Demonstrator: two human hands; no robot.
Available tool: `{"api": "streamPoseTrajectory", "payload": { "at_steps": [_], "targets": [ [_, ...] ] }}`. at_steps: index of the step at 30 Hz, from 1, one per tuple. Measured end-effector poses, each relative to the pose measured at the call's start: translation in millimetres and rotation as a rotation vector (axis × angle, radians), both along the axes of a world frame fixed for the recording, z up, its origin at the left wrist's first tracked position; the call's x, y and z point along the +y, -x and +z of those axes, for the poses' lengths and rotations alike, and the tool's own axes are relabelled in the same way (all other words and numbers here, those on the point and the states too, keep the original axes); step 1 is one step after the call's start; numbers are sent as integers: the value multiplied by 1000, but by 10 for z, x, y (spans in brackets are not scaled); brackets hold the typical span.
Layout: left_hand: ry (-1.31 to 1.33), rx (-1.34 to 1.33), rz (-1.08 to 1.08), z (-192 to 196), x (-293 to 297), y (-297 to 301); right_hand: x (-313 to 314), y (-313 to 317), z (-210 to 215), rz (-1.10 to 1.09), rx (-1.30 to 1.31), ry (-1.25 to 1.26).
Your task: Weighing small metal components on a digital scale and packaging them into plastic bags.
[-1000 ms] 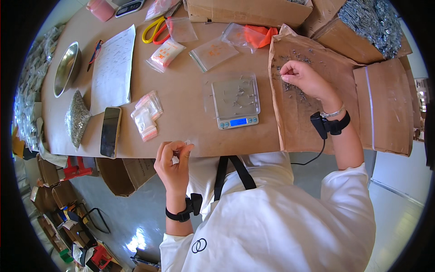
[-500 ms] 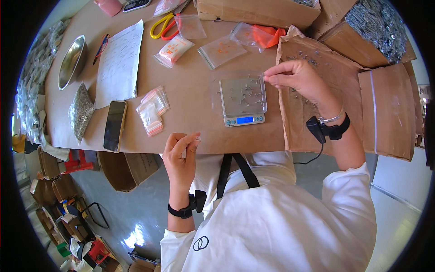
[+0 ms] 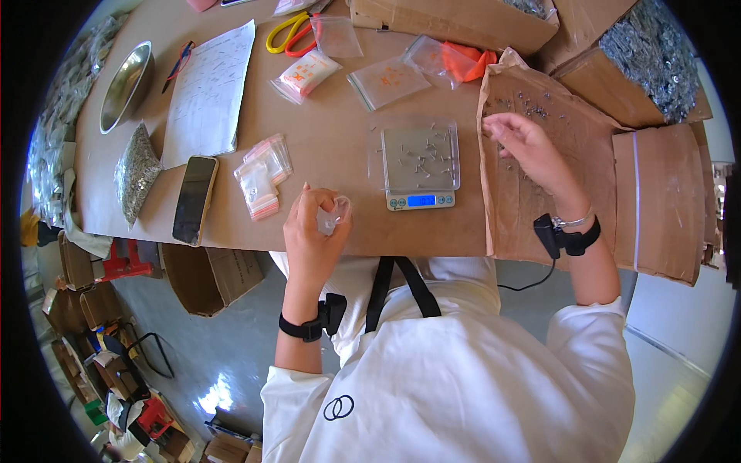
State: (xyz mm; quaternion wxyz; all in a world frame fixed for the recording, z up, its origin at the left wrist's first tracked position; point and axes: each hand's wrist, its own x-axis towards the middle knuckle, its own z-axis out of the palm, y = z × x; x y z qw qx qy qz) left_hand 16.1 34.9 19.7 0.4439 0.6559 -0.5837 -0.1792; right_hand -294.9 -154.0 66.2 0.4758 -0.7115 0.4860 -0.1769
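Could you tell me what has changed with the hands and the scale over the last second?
The right hand lifted off the brown paper toward the scale, then drew back over the paper. The left hand kept hold of a small clear bag at the table edge. Scale, phone and bag stack stayed put.

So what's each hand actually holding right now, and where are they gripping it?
The left hand pinches a small clear plastic bag by its upper edge. The right hand rests over small screws on the brown paper; whether its fingers hold any cannot be told.
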Motion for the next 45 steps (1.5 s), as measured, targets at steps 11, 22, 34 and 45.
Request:
{"api": "streamPoseTrajectory", "payload": {
  "at_steps": [11,22,34,45],
  "targets": [
    [-111,126,144,-161,-242,147,190,-461,-788,6,144,426],
    [-70,93,320,-181,-245,342,595,-889,349,-111,-69,-45],
    [-113,288,380,-193,-264,434,818,-991,584,15,-47,474],
    [-121,729,-51,-43,-45,367,336,-711,48,-90,0,8]
  ]
}}
